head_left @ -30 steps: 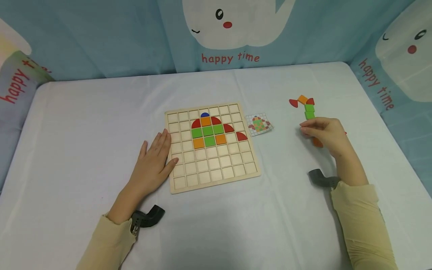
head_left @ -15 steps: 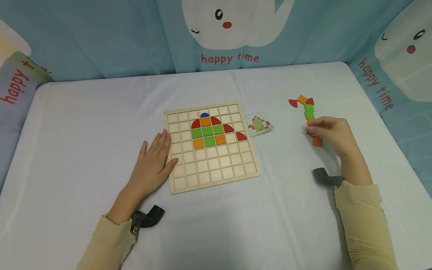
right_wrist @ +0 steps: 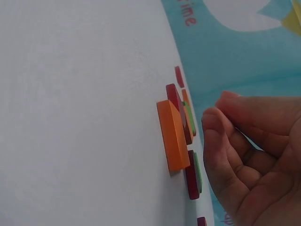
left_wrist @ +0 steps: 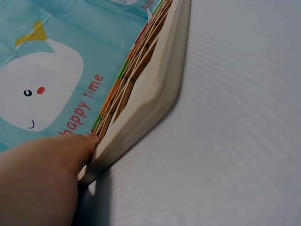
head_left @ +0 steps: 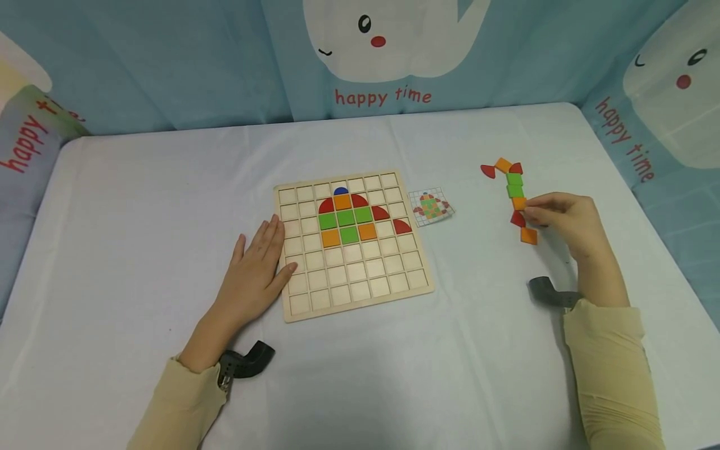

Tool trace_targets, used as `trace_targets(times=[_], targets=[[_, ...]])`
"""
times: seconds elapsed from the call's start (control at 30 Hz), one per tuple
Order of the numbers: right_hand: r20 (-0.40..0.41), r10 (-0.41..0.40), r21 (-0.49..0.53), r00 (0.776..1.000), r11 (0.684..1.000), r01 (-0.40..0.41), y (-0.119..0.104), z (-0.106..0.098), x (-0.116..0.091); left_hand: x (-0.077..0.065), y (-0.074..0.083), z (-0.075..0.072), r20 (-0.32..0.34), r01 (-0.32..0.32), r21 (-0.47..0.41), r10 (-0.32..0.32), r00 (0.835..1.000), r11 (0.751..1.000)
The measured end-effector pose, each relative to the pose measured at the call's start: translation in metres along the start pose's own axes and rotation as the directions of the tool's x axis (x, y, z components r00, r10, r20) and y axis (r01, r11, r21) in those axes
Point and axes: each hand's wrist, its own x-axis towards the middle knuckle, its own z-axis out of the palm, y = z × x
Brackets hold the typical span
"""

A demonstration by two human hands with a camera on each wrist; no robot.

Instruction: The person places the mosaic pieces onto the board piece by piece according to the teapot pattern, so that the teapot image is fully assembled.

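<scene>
My left hand point(head_left: 252, 275) lies flat on the table against the left edge of a wooden grid board point(head_left: 315, 300), its fingertips and thumb touching the rim. Blue, red, orange and green tiles sit in the board's upper cells. Over at the right, my right hand point(head_left: 568, 222) hovers with loosely curved fingers, thumb and forefinger tips close together beside an orange square tile point(head_left: 519, 204) in a row of loose tiles. Nothing shows between those fingertips in the right wrist view. From there, a dark red tile point(right_wrist: 193, 176) appears below the hand, hidden in the head view.
A small printed pattern card point(head_left: 430, 206) lies just right of the board. The loose row includes green tiles point(head_left: 514, 179), a red quarter-round tile point(head_left: 488, 171) at its far left and an orange square point(head_left: 529, 235) at its near end. A blue curtain point(head_left: 197, 62) backs the table.
My right hand has shifted to the right along the loose tiles, uncovering an orange square and red tile in the row. The left hand and the board have stayed put.
</scene>
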Motion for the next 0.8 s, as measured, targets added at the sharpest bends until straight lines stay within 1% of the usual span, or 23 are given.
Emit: trace_targets(times=[0.1, 0.17, 0.2, 0.37, 0.43, 0.57, 0.63, 0.7, 0.8], targets=[[0.002, 0.014, 0.029, 1.0, 0.999, -0.014, 0.007, -0.001, 0.005, 0.0, -0.001, 0.0, -0.004, 0.004, 0.0, -0.004, 1.0, 1.0], [0.0, 0.02, 0.03, 1.0, 0.999, -0.02, 0.005, -0.002, 0.005, 0.0, -0.001, 0.001, -0.003, 0.003, 0.0, -0.003, 1.0, 1.0], [-0.017, 0.05, 0.041, 0.999, 0.998, -0.049, 0.004, -0.002, 0.005, 0.001, -0.002, 0.001, -0.001, 0.002, -0.001, -0.002, 1.0, 1.0], [-0.041, 0.109, -0.068, 0.993, 0.991, -0.111, -0.008, -0.003, 0.004, 0.001, -0.002, 0.003, 0.0, -0.008, 0.001, 0.008, 1.0, 1.0], [-0.035, 0.125, -0.08, 0.992, 0.989, -0.127, -0.011, -0.003, 0.007, 0.001, -0.002, 0.002, -0.005, -0.008, 0.002, 0.008, 1.0, 1.0], [-0.014, 0.182, -0.018, 0.983, 0.983, -0.182, -0.011, -0.007, 0.016, 0.0, -0.001, 0.002, -0.006, -0.007, 0.003, 0.007, 1.0, 1.0], [0.0, 0.201, -0.009, 0.98, 0.979, -0.201, -0.011, -0.008, 0.021, 0.0, -0.001, 0.001, -0.007, -0.007, 0.003, 0.007, 1.0, 1.0], [0.002, 0.209, -0.031, 0.978, 0.978, -0.209, -0.011, -0.007, 0.025, 0.0, -0.001, 0.001, -0.009, -0.006, 0.006, 0.006, 1.0, 1.0], [-0.019, 0.214, -0.073, 0.977, 0.974, -0.215, -0.013, -0.002, 0.03, 0.0, 0.0, 0.001, -0.012, -0.004, 0.008, 0.004, 1.0, 1.0]])
